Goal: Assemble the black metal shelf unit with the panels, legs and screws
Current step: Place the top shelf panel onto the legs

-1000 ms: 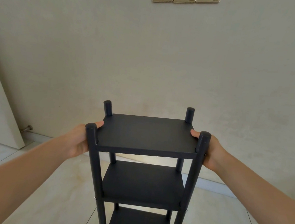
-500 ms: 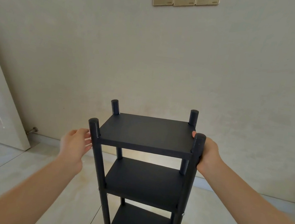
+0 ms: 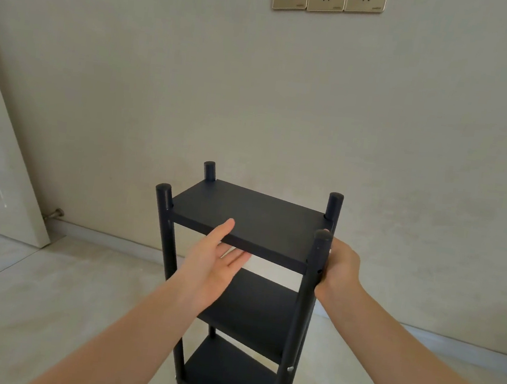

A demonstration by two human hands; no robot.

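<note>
The right hand (image 3: 339, 269) grips the near right leg (image 3: 307, 292) of the black metal three-tier shelf unit (image 3: 252, 217) on the floor; the left hand (image 3: 217, 266), fingers straight, reaches under its top panel's front edge.

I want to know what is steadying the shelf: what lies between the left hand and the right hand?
In the head view, the top panel's front edge and the near right leg lie between them; the left hand is open at that edge, the right hand holds the leg.
</note>
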